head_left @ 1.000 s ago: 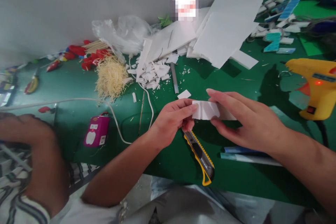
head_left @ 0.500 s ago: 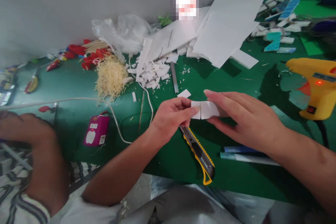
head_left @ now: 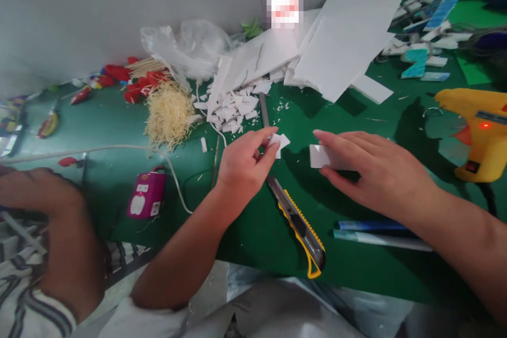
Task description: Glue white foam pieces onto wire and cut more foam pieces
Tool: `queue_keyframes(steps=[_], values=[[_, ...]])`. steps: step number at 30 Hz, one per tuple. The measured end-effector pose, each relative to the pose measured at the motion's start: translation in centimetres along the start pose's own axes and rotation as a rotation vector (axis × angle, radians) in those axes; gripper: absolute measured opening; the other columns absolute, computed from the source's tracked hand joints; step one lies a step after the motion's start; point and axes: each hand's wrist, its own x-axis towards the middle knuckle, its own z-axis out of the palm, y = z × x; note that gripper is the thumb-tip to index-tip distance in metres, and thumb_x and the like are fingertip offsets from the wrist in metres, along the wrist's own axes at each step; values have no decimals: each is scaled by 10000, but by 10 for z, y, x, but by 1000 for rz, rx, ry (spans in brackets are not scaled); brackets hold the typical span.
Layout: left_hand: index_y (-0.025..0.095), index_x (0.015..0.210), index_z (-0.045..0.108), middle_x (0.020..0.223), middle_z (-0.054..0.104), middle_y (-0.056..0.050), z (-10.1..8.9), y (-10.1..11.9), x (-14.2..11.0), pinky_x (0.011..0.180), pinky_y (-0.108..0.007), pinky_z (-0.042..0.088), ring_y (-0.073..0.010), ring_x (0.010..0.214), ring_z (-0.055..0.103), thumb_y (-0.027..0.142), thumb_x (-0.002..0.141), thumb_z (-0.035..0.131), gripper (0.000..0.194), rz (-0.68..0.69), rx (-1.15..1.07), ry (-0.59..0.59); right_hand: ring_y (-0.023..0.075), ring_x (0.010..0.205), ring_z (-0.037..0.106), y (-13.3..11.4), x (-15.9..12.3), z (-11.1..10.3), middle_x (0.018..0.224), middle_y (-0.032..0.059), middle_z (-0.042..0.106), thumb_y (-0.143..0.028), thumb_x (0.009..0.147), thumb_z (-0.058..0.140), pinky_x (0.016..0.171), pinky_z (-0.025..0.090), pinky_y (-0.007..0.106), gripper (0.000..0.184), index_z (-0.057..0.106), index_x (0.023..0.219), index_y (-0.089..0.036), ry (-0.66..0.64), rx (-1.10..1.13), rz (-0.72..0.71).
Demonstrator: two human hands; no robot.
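My left hand [head_left: 246, 161] pinches a small white foam board piece [head_left: 274, 141] between thumb and fingers. Another small white scrap [head_left: 284, 140] shows right beside it, partly overlapped. To the right, my right hand [head_left: 368, 166] is closed round a white foam board strip [head_left: 318, 156], whose left end sticks out past the fingertips. A yellow and black utility knife [head_left: 299, 224] lies on the green table between my forearms, its front end near my left hand. Behind the left fingers is a grey bar [head_left: 264, 110], its near end hidden.
White foam sheets [head_left: 348, 42] and a heap of scraps [head_left: 233, 108] lie at the back. A yellow glue gun [head_left: 481, 127] stands right, above blue-and-white strips [head_left: 376, 237]. Left are pale shredded straw [head_left: 169, 116], a pink box [head_left: 146, 195], a white cord and another person's arm [head_left: 67, 243].
The two white pieces were together between my hands; now they are apart. My left hand has moved up and left with the small one, while the right keeps the strip.
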Motion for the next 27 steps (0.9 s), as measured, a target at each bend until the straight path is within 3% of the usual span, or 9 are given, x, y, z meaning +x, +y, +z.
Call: queue_keyframes(steps=[4, 7, 11, 14, 16, 19, 22, 27], values=[[156, 1214, 757, 954, 730, -43, 9, -6, 4, 713, -242, 487, -94, 604, 537, 253, 953, 633, 305, 113, 170, -48, 269, 1031, 736, 4, -2, 4, 1174, 131, 776, -306, 994, 571, 840, 599, 420, 440, 616, 1410, -168, -64, -26, 32], [131, 1205, 733, 1104, 743, -85, 8, -3, 5, 704, -245, 497, -80, 588, 527, 235, 967, 618, 284, 171, 222, -12, 290, 1083, 710, 7, -4, 6, 1238, 163, 748, -328, 976, 583, 856, 592, 438, 417, 662, 1329, -122, -88, -25, 10], [159, 1039, 734, 965, 755, -47, 1, 13, -8, 702, -233, 500, -96, 648, 598, 214, 994, 594, 158, 309, 202, -14, 287, 1011, 679, 8, -6, 6, 1163, 146, 735, -314, 922, 596, 798, 558, 424, 375, 710, 1240, -151, -138, -60, 44], [189, 906, 720, 818, 729, -36, 1, 29, -29, 608, -258, 473, -143, 692, 656, 321, 1020, 591, 217, 471, 164, -251, 278, 931, 640, 7, -8, 4, 1088, 140, 720, -289, 878, 594, 749, 525, 411, 333, 731, 1152, -160, -154, -124, 75], [189, 776, 690, 698, 672, -31, 5, 37, -42, 518, -303, 422, -148, 584, 594, 364, 1041, 550, 347, 621, 192, -369, 269, 891, 617, 8, -8, 3, 1033, 131, 710, -271, 870, 583, 725, 511, 402, 284, 740, 1080, -163, -153, -145, 75], [149, 777, 698, 663, 629, -29, 11, 43, -56, 453, -341, 398, -150, 524, 541, 391, 1038, 559, 383, 778, 227, -427, 260, 858, 601, 12, -7, 3, 992, 122, 696, -282, 896, 570, 705, 503, 393, 239, 740, 1027, -177, -173, -136, 56], [142, 841, 704, 687, 621, -21, 13, 41, -61, 455, -340, 409, -151, 546, 546, 392, 1058, 508, 385, 841, 295, -446, 260, 842, 598, 16, -7, 5, 980, 123, 688, -318, 935, 562, 691, 500, 397, 223, 728, 1017, -193, -179, -126, 53], [123, 904, 695, 706, 630, -16, 12, 39, -67, 420, -332, 417, -151, 548, 572, 412, 1088, 402, 452, 829, 350, -345, 260, 844, 605, 14, -9, 6, 1003, 126, 689, -366, 961, 553, 707, 506, 403, 252, 716, 1047, -194, -158, -131, 74]])
